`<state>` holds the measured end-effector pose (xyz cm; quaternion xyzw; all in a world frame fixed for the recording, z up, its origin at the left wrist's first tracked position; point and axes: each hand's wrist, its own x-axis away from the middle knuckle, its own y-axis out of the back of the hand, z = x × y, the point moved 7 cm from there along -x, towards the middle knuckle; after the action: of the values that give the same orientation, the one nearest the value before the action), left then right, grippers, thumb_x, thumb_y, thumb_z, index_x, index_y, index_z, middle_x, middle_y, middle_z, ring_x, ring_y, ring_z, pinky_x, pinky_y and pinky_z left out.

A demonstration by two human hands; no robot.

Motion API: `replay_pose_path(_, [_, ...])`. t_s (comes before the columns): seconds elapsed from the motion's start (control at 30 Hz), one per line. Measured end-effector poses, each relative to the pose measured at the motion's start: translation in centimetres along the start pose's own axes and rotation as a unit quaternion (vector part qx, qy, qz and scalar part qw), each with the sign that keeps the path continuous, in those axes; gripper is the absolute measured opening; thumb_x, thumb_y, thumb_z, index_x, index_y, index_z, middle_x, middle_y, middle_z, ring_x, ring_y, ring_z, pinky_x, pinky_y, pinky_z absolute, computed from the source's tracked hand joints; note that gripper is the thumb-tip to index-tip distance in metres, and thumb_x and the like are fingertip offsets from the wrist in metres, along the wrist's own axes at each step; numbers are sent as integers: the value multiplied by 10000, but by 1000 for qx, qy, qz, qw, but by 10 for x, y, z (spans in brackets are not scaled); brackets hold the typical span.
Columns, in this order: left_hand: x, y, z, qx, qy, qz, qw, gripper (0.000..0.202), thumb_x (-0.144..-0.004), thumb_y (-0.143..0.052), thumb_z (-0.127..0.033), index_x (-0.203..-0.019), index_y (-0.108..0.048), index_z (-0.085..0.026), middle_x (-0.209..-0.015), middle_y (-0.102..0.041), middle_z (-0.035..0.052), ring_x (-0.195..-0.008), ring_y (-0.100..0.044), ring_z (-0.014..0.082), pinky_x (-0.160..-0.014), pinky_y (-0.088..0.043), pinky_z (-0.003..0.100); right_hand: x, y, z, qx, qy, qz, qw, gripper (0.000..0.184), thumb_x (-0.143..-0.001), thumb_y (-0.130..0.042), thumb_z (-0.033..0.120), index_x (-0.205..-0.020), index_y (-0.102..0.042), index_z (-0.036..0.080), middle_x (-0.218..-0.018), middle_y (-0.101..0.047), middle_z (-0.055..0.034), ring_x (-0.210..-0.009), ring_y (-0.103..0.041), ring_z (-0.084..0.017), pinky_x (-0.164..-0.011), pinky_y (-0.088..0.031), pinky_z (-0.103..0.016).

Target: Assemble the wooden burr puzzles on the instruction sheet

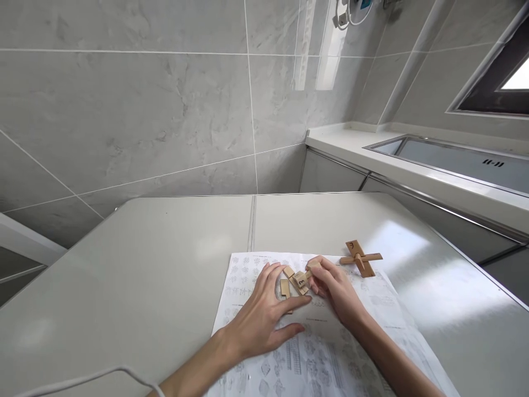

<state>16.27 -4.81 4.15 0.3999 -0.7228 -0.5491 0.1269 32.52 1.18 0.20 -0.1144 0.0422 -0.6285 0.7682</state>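
Observation:
My left hand (264, 317) rests on a printed sheet (314, 353), thumb and fingers spread around a few small wooden puzzle pieces. One notched piece (285, 288) lies beside its fingertips. Just to the right, a wooden piece marked 3 (301, 280) sits over another flat strip. My right hand (334, 286) is closed in a pinch on a small wooden puzzle piece (313, 267), close to the marked one. Its fingers cover part of what it holds. Past the right hand stands a joined wooden cross (360, 259), also bearing a number.
Both hands work over a pale folding table (173, 248) with a seam down its middle. A light cable (119, 370) crosses the near left corner. Beyond the right edge are a white counter (343, 140) and a sink (446, 157). A grey tiled wall (165, 110) closes the back.

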Motion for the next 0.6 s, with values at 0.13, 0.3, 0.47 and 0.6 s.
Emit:
replay_pose_path(0.13, [1, 5, -3, -3, -19, -32, 999, 529, -950, -779, -365, -1459, -635, -353, -1666, -280, 137, -1585, -258, 447, -1239, -345, 740, 3, -7, 4, 43, -1, 26, 999, 409, -948, -718, 616, -1018, -642, 220, -646, -554, 42, -607, -443, -139, -597, -337, -275])
replay_pose_path(0.3, [3, 6, -5, -4, -34, -46, 998, 519, -960, -762, -340, -1462, -629, -333, -1645, -281, 154, -1570, -288, 440, -1244, -350, 727, 3, -9, 5, 79, 22, 47, 996, 410, -947, -729, 616, -936, -681, 209, -717, -600, 7, -676, -535, -165, -645, -412, -294])
replay_pose_path(0.47, [3, 9, -7, 2, -47, -59, 997, 529, -957, -761, -303, -1465, -616, -338, -1642, -296, 145, -1559, -311, 425, -1238, -375, 712, 2, -9, 4, 72, 34, 57, 995, 399, -931, -754, 602, -897, -694, 210, -902, -695, -47, -789, -633, -202, -708, -487, -317])
replay_pose_path(0.6, [3, 11, -9, 8, -58, -69, 996, 550, -960, -749, -279, -1482, -591, -352, -1646, -296, 139, -1554, -316, 416, -1229, -389, 707, 1, -10, 5, 70, 30, 56, 996, 419, -910, -771, 615, -882, -694, 204, -1171, -720, -102, -922, -683, -239, -762, -534, -339])
